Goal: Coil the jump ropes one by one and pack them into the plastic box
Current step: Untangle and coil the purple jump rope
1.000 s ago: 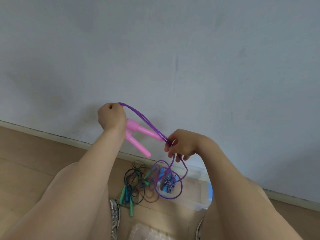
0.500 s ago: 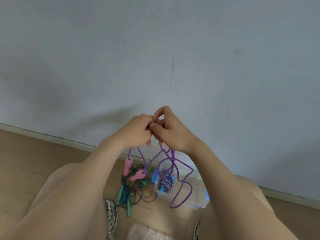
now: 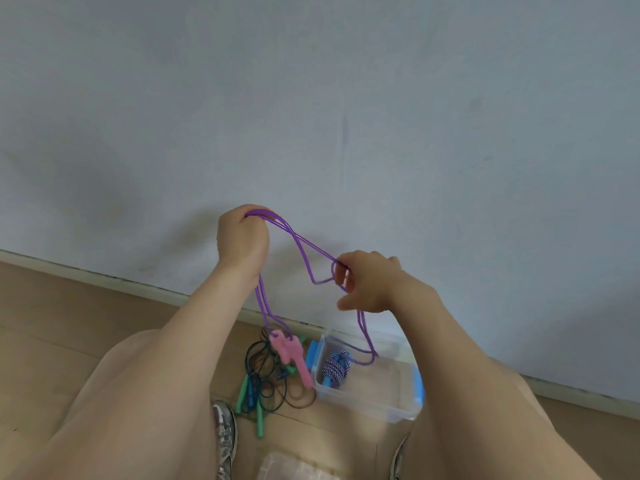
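Observation:
A purple jump rope (image 3: 300, 249) stretches between my two raised hands in front of the wall. My left hand (image 3: 243, 236) grips a bundle of its strands in a fist. Its two pink handles (image 3: 290, 354) dangle below that hand on doubled cord. My right hand (image 3: 369, 281) pinches the strands farther right, and a loop hangs from it down to the clear plastic box (image 3: 398, 403) on the floor. Inside the box lies a coiled purple-and-white rope with a blue handle (image 3: 335, 368).
A tangle of dark ropes with green and blue handles (image 3: 268, 382) lies on the wooden floor left of the box. A clear lid (image 3: 294, 469) sits at the bottom edge between my two shoes (image 3: 225, 434). The wall's baseboard runs just behind the box.
My hands, which met half a second ago, have drawn apart, the left rising and the right moving right. The rope is stretched between them again and the pink handles hang lower.

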Tool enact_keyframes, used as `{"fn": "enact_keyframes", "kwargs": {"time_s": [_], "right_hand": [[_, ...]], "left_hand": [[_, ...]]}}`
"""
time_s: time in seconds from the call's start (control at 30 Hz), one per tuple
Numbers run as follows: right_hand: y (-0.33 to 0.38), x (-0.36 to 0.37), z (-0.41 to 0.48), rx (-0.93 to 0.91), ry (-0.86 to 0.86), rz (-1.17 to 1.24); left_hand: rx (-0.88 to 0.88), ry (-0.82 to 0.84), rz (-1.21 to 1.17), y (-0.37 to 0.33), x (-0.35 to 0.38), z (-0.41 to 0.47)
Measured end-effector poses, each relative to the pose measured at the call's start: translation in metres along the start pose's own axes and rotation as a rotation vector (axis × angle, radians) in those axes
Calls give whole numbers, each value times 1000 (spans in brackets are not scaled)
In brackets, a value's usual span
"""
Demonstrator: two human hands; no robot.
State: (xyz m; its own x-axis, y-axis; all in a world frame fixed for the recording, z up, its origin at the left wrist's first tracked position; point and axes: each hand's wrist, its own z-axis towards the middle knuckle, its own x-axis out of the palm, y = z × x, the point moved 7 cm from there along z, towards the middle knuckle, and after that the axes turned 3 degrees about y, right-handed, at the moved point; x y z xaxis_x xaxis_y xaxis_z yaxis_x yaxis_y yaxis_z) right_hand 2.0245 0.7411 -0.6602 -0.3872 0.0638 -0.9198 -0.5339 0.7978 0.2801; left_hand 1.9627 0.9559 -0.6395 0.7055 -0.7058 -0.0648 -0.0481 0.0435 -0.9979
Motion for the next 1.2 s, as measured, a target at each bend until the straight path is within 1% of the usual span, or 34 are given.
{"fn": "enact_keyframes", "kwargs": {"time_s": [0.07, 0.13, 0.17, 0.23, 0.3, 0.37, 0.43, 0.5, 0.53, 0.6, 0.63, 0.67, 0.7, 0.73, 0.77, 0.83, 0.87, 0.9, 0.93, 1.0, 1.03, 1.1, 1.13, 1.2], "right_hand": [[-13, -2, 5, 72, -74, -29], [-25, -3, 9, 111, -80, -6], [-29, -3, 11, 117, -76, 22], [-32, -9, 11, 108, -96, 117], [-27, -18, 7, 56, -155, 289], [-19, -29, 0, -23, -212, 423], [-13, -32, -7, -62, -215, 436], [-11, -28, -12, -30, -163, 345], [-11, -23, -15, 0, -124, 232], [-10, -14, -20, 72, -30, -78], [-7, -10, -22, 92, 5, -179], [-2, -6, -22, 91, 32, -214], [3, -4, -21, 74, 45, -185], [8, -2, -20, 53, 57, -125], [12, 1, -18, 29, 72, -60], [18, 4, -14, -15, 71, 68], [18, 2, -12, -26, 27, 155], [17, -3, -10, -40, -27, 237], [17, -6, -10, -59, -60, 281], [18, -10, -11, -82, -102, 255], [21, -11, -13, -98, -107, 255], [29, -9, -14, -172, -77, 362], [35, -9, -17, -205, -38, 434], [45, -8, -19, -270, 49, 533]], "left_hand": [[-36, -77, -72, 1, -9, 2], [-92, -140, -113, 4, -17, 4], [-134, -132, -125, 7, -17, 4], [-228, -34, -121, 11, -10, 3], [-305, 92, -68, 11, -1, -2], [-324, 165, -24, 9, 4, -6], [-307, 183, 13, 4, 1, -8], [-248, 198, 91, -3, -3, -9], [-204, 235, 134, -8, -3, -9], [-125, 389, 133, -16, 5, -15], [-108, 478, 87, -18, 11, -19], [-101, 553, 29, -21, 17, -24], [-99, 600, -30, -23, 22, -27], [-96, 615, -84, -24, 25, -29], [-98, 594, -123, -23, 26, -27], [-91, 487, -125, -20, 22, -21], [-85, 442, -100, -18, 19, -18], [-91, 434, -86, -18, 18, -18], [-113, 470, -89, -17, 19, -20], [-164, 616, -85, -16, 26, -28], [-175, 687, -67, -17, 29, -33], [-148, 784, -54, -22, 35, -43], [-119, 794, -63, -25, 36, -45], [-65, 731, -124, -30, 34, -40]]}}
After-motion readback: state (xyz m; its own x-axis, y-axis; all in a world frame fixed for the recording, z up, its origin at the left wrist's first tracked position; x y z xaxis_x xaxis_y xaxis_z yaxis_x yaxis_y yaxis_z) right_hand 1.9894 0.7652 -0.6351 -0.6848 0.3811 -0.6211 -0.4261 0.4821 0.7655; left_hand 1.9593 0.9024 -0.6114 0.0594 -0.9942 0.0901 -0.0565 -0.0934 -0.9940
